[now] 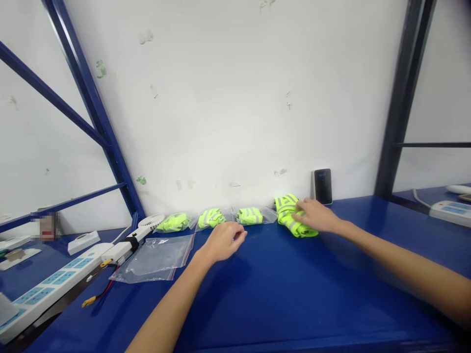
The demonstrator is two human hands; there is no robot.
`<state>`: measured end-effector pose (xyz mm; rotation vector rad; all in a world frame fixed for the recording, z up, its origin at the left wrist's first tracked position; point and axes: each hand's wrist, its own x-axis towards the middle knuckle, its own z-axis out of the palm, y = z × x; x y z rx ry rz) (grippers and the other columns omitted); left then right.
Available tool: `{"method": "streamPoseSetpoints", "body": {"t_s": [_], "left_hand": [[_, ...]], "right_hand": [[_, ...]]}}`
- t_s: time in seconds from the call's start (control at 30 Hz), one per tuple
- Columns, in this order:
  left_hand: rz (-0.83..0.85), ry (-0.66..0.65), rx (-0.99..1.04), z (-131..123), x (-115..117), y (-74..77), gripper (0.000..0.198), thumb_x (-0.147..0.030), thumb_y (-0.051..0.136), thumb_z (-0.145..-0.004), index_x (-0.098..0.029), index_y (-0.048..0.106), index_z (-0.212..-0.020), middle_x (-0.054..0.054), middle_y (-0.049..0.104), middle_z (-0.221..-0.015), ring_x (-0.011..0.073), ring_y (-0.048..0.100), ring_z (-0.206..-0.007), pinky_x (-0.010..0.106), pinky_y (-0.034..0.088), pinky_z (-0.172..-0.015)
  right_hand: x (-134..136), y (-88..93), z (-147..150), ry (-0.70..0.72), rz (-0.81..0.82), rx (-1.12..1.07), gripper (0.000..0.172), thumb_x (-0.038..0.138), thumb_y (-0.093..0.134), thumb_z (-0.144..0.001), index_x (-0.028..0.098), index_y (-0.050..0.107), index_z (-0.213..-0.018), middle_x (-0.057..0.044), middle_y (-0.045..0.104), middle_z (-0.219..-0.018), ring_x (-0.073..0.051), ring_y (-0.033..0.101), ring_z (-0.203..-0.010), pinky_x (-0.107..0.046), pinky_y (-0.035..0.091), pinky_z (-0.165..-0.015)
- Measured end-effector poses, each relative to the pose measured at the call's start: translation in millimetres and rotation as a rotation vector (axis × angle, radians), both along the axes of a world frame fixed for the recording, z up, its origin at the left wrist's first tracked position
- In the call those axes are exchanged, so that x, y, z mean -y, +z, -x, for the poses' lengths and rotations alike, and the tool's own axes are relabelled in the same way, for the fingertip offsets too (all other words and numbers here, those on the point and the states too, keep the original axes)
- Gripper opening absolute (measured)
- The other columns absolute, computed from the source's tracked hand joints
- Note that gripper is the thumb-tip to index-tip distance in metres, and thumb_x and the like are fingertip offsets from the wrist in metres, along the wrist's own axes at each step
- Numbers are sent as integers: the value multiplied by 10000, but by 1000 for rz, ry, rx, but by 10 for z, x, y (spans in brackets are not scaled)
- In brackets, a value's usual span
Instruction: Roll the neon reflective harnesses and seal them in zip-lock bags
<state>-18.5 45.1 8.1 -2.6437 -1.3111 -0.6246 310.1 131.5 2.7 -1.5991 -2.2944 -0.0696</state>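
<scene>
A loosely folded neon-yellow reflective vest [290,210] with grey stripes lies near the wall at the right. My right hand [317,215] is at its right side, fingers curled onto the fabric. My left hand [222,241] hovers over the blue tabletop with fingers curled in, and no object shows in it. Behind it are three vests packed in clear bags: a left bagged vest [174,222], a middle bagged vest [211,217] and a right bagged vest [250,215]. Flat clear zip bags [156,257] lie left of my left hand.
A black-faced device [323,186] stands against the wall at the right. On the left are a white power strip [55,279], a small white fan [151,220] and a cable with a yellow connector [89,301]. Blue frame posts [110,142] rise beside the blue table [265,294].
</scene>
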Motion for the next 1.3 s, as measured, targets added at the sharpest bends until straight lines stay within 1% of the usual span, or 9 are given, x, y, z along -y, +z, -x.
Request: {"method": "streamPoseSetpoints", "body": {"t_s": [0.27,0.43,0.53,0.63,0.77,0.87,1.07,1.17,1.3], "left_hand": [[65,-94,148,-136,51,-55,290,-359,396,-967,-188,630,-984,58,645,-913,191,589,-858,307,433,-796],[123,-143,330,-43,191,-94,362,-416,423,-956,-222,560,-1230,106,544,-1258,241,494,-1196,377,368,-1033],[317,-145,508,22,200,-103,454,-466,410,-954,-229,473,-1337,100,552,-1287,250,508,-1200,393,374,-1037],[565,-82,640,4,134,-139,499,-519,370,-954,-257,439,-1373,76,580,-1283,255,548,-1161,407,395,-1010],[735,-95,784,-86,37,-175,496,-518,466,-906,-234,528,-1308,72,525,-1393,283,474,-1274,408,345,-1065],[895,-233,984,-82,60,-71,530,-497,475,-878,-174,533,-1294,128,606,-1302,318,551,-1200,447,386,-1019],[1027,-459,1188,114,259,252,751,-643,319,-853,-119,417,-1384,190,731,-983,346,675,-985,498,433,-917],[1058,-402,1137,138,245,226,690,-623,361,-856,-131,477,-1326,159,737,-852,269,693,-683,429,486,-759],[834,-191,1111,89,113,52,437,-477,522,-873,-146,583,-1153,94,721,-821,209,679,-724,363,495,-777]], "right_hand": [[732,-92,753,390,-75,-61,331,501,443,-922,205,589,-943,-92,598,-956,-268,571,-937,-370,461,-767],[780,-124,993,643,-116,-280,291,429,416,-972,228,578,-1105,-84,609,-1063,-220,584,-967,-349,477,-812],[654,-132,853,522,-137,-506,294,454,586,-877,210,613,-1038,-75,652,-1020,-216,605,-918,-321,481,-771],[580,-91,679,338,-114,-591,242,422,617,-827,184,633,-863,-37,660,-787,-187,597,-711,-290,453,-640],[622,2,597,443,264,-331,258,369,530,-861,172,655,-750,-16,641,-697,-167,559,-628,-274,405,-585],[703,42,615,611,438,-201,344,497,596,-829,162,661,-871,-22,639,-768,-168,558,-658,-265,403,-577],[932,71,716,699,386,-79,434,562,608,-808,191,664,-1026,-42,562,-906,-197,560,-775,-309,446,-670],[1091,71,819,722,365,-66,415,472,636,-806,197,640,-1117,-39,552,-900,-190,548,-759,-344,462,-722],[1202,9,918,732,408,-244,683,366,627,-835,242,347,-1445,-53,554,-1011,-164,574,-754,-337,495,-737]]}}
